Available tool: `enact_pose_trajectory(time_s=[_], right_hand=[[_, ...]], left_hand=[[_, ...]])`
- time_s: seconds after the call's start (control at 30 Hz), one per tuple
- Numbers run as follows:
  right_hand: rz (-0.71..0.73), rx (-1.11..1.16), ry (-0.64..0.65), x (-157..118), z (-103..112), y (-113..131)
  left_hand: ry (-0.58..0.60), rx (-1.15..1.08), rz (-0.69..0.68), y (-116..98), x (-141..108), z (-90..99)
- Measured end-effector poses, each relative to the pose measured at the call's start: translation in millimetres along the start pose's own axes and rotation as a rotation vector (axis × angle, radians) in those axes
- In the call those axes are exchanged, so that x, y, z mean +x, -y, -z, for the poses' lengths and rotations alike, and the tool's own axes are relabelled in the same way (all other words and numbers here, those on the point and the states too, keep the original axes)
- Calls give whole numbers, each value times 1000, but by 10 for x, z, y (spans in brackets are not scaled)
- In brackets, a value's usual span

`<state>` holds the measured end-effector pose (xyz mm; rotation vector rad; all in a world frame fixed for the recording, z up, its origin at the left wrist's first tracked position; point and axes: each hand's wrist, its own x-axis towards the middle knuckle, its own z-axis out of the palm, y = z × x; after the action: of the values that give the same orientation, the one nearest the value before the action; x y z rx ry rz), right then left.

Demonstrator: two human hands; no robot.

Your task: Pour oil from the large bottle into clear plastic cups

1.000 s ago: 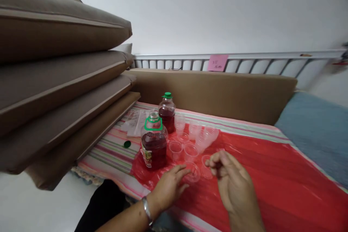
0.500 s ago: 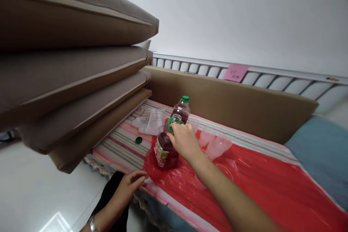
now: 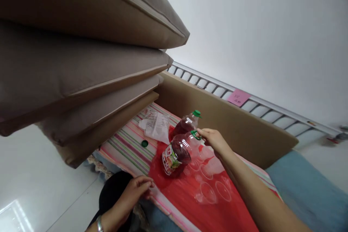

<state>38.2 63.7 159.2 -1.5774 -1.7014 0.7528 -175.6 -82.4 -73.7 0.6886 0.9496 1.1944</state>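
Note:
My right hand (image 3: 213,139) grips the green handle at the neck of a large clear juice bottle (image 3: 176,154) with dark red juice and a fruit label. This bottle tilts, its neck toward the right. Behind it is a second juice bottle (image 3: 185,125) with a green cap. Several clear plastic cups (image 3: 208,192) stand or lie on the red plastic sheet (image 3: 187,203) to the right. My left hand (image 3: 140,186) rests by the near bed edge, fingers loosely bent and apart, holding nothing I can see. A loose green cap (image 3: 144,143) lies on the striped cloth.
White plastic packaging (image 3: 157,127) lies behind the cap on the striped cloth (image 3: 130,145). Thick brown cushions (image 3: 108,58) are stacked at left. A brown board (image 3: 225,116) leans along a metal rail with a pink note (image 3: 238,97). Blue fabric (image 3: 307,174) is at right.
The held bottle has gone from nearly upright to tilted rightward, and my right hand has moved right with its handle. My view has turned; my left hand stays near the bed edge.

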Motion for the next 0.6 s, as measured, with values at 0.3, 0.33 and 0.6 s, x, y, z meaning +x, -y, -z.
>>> enact_pose_trajectory(time_s=[0.3, 0.33, 0.6], right_hand=[[20, -45, 40, 3, 275, 624], [22, -51, 44, -22, 336, 728], [67, -36, 13, -345, 628, 1477]], left_hand=[[57, -337, 94, -14, -130, 171], [56, -377, 108, -25, -95, 131], [82, -698, 272, -215, 487, -533]])
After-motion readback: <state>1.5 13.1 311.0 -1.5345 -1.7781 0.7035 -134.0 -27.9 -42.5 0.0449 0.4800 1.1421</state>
